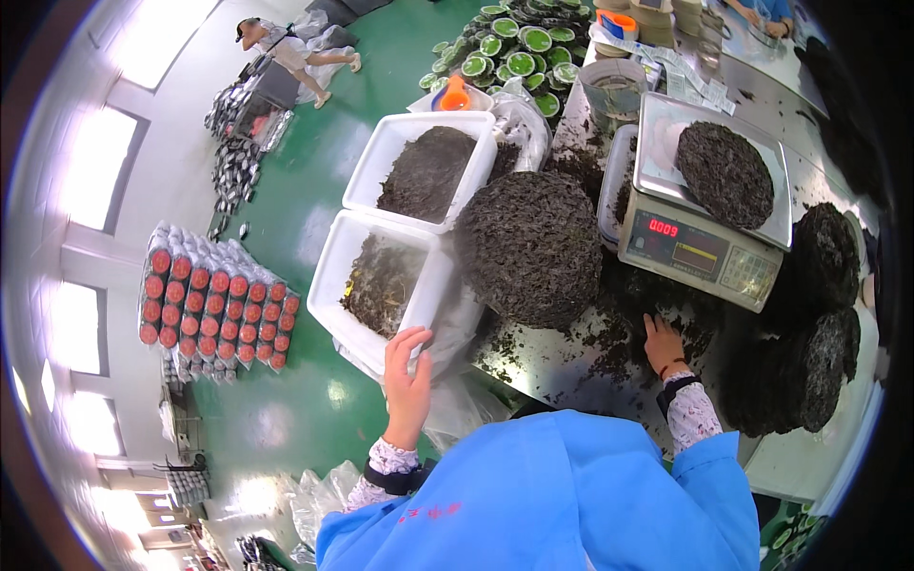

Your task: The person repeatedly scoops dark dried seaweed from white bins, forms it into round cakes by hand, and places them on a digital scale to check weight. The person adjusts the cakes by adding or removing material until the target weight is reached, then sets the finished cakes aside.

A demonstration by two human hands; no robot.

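Note:
My left hand [408, 383] has its fingers stretched out at the near corner of a white plastic tub [433, 295] that holds dark crumbs and dusty scraps. Lying on the metal table among dark flakes is my right hand [664, 346], fingers extended, with nothing visible in it. Between the hands and farther off stands a thick round cake of dark dried seaweed-like material [529, 250]. A similar dark disc [725, 175] rests on the pan of a digital scale [700, 249] with a lit red display, beyond my right hand.
A second white tub [354, 181] of dark crumbs adjoins the first. Stacked dark discs [800, 371] stand at the right. Beyond are a clear bucket [614, 90], an orange scoop [455, 95] and many green-labelled packs [521, 63]. A person [286, 49] walks at far left; another person's hands [762, 21] show at top right.

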